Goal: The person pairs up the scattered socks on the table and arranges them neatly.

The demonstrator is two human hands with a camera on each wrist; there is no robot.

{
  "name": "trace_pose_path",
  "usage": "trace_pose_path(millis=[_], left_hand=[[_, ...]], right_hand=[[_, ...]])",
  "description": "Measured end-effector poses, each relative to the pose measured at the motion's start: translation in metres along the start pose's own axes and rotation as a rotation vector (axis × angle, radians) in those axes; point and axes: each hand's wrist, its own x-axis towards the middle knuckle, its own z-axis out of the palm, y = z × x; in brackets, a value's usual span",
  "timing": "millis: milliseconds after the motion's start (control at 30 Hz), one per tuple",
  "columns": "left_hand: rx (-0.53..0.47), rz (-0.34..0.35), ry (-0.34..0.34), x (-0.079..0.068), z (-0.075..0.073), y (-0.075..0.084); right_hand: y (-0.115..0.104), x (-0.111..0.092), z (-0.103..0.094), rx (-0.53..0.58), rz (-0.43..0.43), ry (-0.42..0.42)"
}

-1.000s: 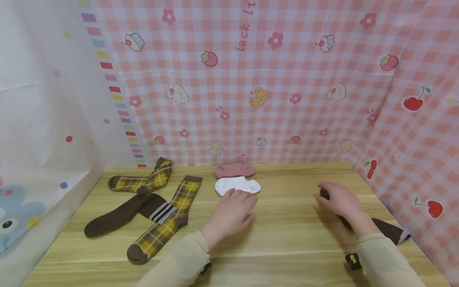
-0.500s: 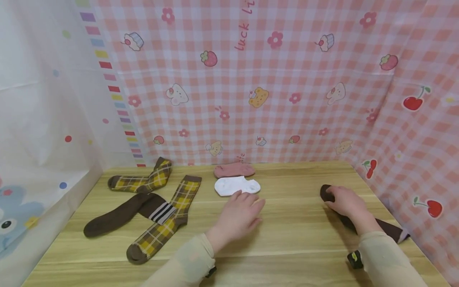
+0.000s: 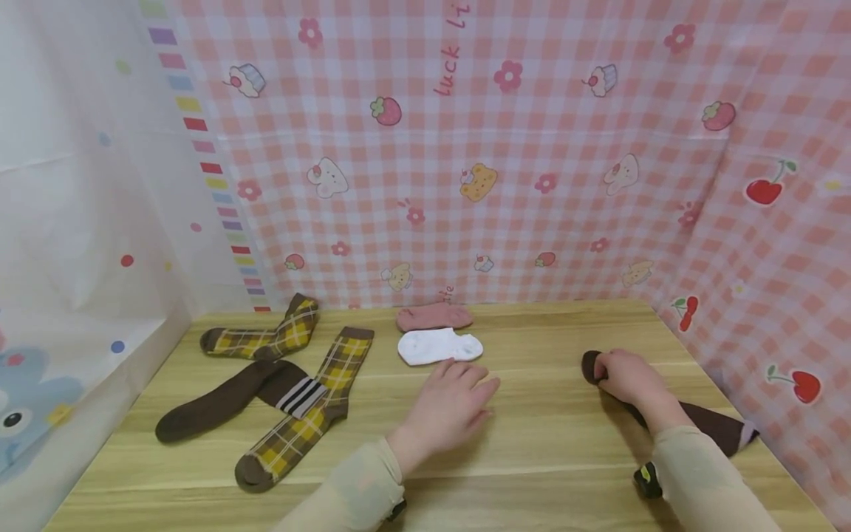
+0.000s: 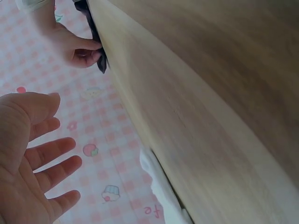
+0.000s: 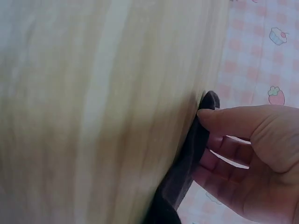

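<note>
My right hand (image 3: 631,380) pinches a dark brown sock (image 3: 713,427) close to its toe end, at the right of the table. In the right wrist view, thumb and fingers hold this sock (image 5: 180,170) by its edge, its toe tip poking out past the thumb. The sock's cuff has a pale band, and my forearm covers part of its length. My left hand (image 3: 442,410) holds nothing, its fingers spread loosely over the table just in front of a white ankle sock (image 3: 435,346). The left wrist view shows its fingers (image 4: 51,151) apart and relaxed.
Behind the white sock lies a pink ankle sock (image 3: 433,316). At the left are two yellow-brown plaid socks (image 3: 246,341) and another brown sock (image 3: 213,403) with a striped cuff, crossing the nearer plaid one. Patterned cloth (image 3: 552,214) hangs behind the wooden table (image 3: 532,488).
My right hand has closed on the brown sock's toe end and shifted it slightly left and nearer. My left hand has drifted right and nearer, away from the white sock.
</note>
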Motion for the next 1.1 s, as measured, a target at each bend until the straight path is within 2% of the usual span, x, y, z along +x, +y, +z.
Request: trace_pose_path(millis=[133,333,733,1100], left_hand=[[0.009,0.000,-0.004,-0.001,-0.002,0.001],[0.007,-0.012,-0.005,-0.002,0.000,0.001],[-0.025,-0.059,-0.010,-0.002,-0.003,-0.004],[-0.068,-0.102,0.025,0.000,-0.008,-0.010]], right_hand=[[-0.004,0.001,0.002,0.006,-0.033,0.024],[-0.012,0.003,0.000,0.138,-0.051,0.063],[-0.051,0.008,-0.017,0.282,-0.127,0.182],[-0.087,0.018,-0.011,0.370,-0.249,0.168]])
